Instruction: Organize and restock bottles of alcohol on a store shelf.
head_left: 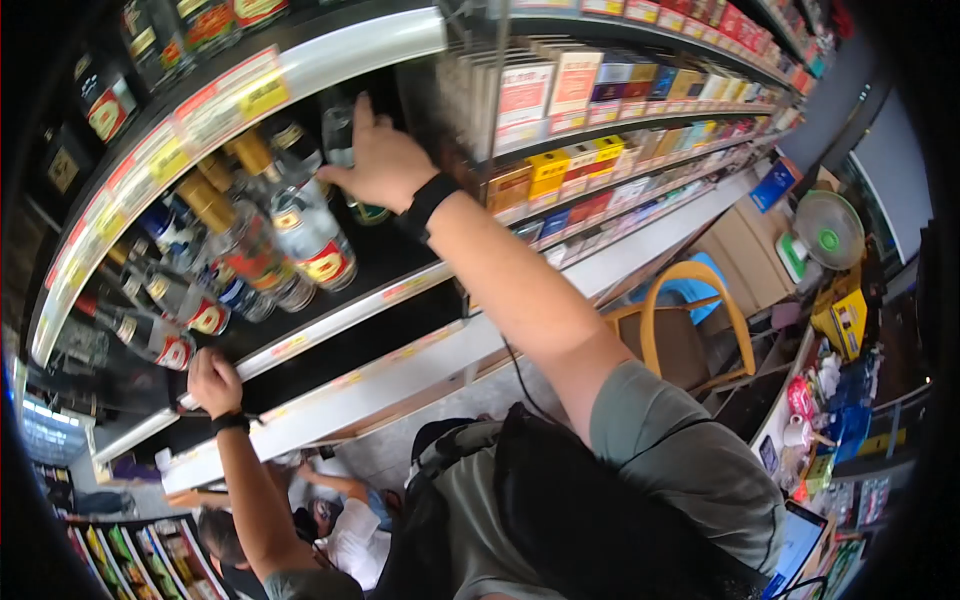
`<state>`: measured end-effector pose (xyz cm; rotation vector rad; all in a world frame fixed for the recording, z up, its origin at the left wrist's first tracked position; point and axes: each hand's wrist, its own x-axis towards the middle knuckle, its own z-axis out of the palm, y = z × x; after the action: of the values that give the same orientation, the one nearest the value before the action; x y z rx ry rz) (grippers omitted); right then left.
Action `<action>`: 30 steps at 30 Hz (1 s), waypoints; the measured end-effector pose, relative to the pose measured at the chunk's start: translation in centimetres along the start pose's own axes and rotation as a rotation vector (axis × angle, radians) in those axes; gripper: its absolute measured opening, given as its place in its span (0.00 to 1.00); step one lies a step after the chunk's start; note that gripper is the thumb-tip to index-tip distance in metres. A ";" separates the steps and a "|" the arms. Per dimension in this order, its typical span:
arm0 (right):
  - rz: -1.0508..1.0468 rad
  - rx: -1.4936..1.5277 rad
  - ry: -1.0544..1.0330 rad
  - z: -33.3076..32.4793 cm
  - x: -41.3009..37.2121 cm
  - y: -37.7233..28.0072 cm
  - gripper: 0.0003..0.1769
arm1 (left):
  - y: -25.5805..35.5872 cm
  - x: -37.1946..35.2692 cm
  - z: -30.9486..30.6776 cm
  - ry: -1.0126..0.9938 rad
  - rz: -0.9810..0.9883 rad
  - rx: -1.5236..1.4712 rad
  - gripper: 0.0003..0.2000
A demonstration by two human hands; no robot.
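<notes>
Nearest, stretching from lower right to upper centre in a grey-green short sleeve (655,430): the right hand (385,165), with a black wristband (430,205), thumb and index finger spread, index pointing toward the top of the frame. In that gap, inside the dark shelf: a greenish cylindrical glass bottle (340,140). Cannot tell a firm grip from light contact, with the other fingers hidden. At lower left: the left hand (215,383), fingers curled at the pale shelf edge (370,305), just beside a clear glass bottle with a red-and-white label (160,338). Cannot tell grasping from resting there.

Judging by the glass: stiff, smooth, liable to slip, breakable if knocked; probably weighty if full. Best held round the body, thumb opposite fingers, rather than by the neck alone.

Left of the right hand: a larger clear glass bottle with a red-and-cream label (312,235) and a gold-capped clear bottle with orange print (262,265); brand names too small to read. Above, along the curved white rail, red-and-yellow paper price tags (262,95); writing blurred.

Farther, upper right: racks of white cardboard packs with red lettering (525,95) and bright yellow packs (548,172), likewise unreadable. Beyond, at right, a curved wooden chair (745,330) and a round green-and-white fan (828,230).
</notes>
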<state>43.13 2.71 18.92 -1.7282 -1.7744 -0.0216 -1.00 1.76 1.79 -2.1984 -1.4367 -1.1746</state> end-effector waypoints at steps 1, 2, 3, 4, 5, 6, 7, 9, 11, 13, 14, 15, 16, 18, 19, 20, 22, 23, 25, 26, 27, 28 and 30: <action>-0.022 0.003 0.031 -0.4 -0.4 0.5 0.67 | 0.4 0.3 1.1 0.010 0.006 -0.015 0.06; -0.048 0.030 0.049 -0.4 -1.0 0.6 0.67 | 0.6 0.1 0.8 0.027 0.032 -0.004 0.06; -0.044 0.050 0.032 -1.4 -1.9 0.9 0.67 | 0.8 0.0 0.6 0.043 0.058 0.006 0.06; -0.035 0.034 0.060 -2.0 -2.7 0.5 0.64 | 0.8 0.0 0.6 0.062 0.073 0.009 0.06; -0.079 0.033 0.095 -2.2 -3.3 0.6 0.59 | 0.9 0.2 0.1 0.039 0.060 0.007 0.06; -0.122 0.034 0.130 -2.4 -4.0 0.8 0.55 | 1.1 0.2 -0.2 0.017 0.045 0.005 0.05; -0.116 0.053 0.118 -2.6 -4.7 0.5 0.50 | 0.8 -0.1 -0.5 0.031 0.055 0.013 0.05; -0.112 0.046 0.129 -3.1 -5.5 1.1 0.42 | 0.7 0.5 0.7 0.060 0.083 0.009 0.05; -0.113 0.046 0.118 -3.9 -6.7 1.4 0.38 | 1.7 0.8 0.9 0.043 0.086 0.015 0.06; -0.146 0.015 0.139 -4.0 -7.9 1.8 0.36 | 2.0 0.6 0.6 0.029 0.090 0.008 0.06; -0.212 0.006 0.150 -3.7 -8.1 1.8 0.35 | 1.9 0.2 -0.1 0.027 0.073 0.033 0.06; -0.233 0.001 0.192 -3.6 -8.3 2.0 0.34 | 2.2 0.5 0.0 0.039 0.078 0.048 0.07; -0.232 0.001 0.190 -3.2 -8.3 1.8 0.34 | 1.8 0.5 -0.2 0.036 0.077 0.048 0.07; -0.259 -0.063 0.137 -3.8 -9.1 1.9 0.34 | 1.8 0.5 0.3 0.048 0.099 0.031 0.07; -0.224 0.000 0.077 -4.5 -9.3 1.7 0.29 | 1.8 0.4 -0.1 -0.015 0.047 0.065 0.07; -0.214 0.001 0.084 -4.6 -9.3 0.8 0.29 | 1.0 -0.3 -0.3 0.040 0.047 0.069 0.08; -0.225 -0.098 -0.048 -6.9 -9.4 0.9 0.23 | 1.0 -0.2 1.5 0.166 0.094 -0.017 0.09; -0.271 -0.093 -0.001 -7.4 -9.1 0.6 0.21 | -0.3 -0.7 0.7 -0.011 0.011 0.003 0.10; -0.354 -0.021 0.005 -8.7 -9.1 -0.8 0.18 | -0.3 -0.3 0.7 -0.003 0.052 0.065 0.09; -0.383 0.015 0.000 -10.0 -9.2 -1.2 0.17 | 0.6 0.0 0.6 0.006 0.046 0.078 0.09; -0.433 0.050 0.003 -11.5 -9.6 -1.5 0.14 | 0.9 0.0 0.5 0.017 0.072 0.077 0.08; -0.481 0.086 0.001 -12.6 -9.6 -1.8 0.12 | 1.0 0.0 0.9 0.020 0.068 0.076 0.08; -0.600 0.094 -0.004 -16.1 -9.0 -2.8 0.14 | 1.3 0.1 0.7 0.051 0.084 0.044 0.08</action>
<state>46.86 -12.80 28.69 -1.0795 -2.1939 -0.1863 0.48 1.63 1.61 -2.1610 -1.3246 -1.1508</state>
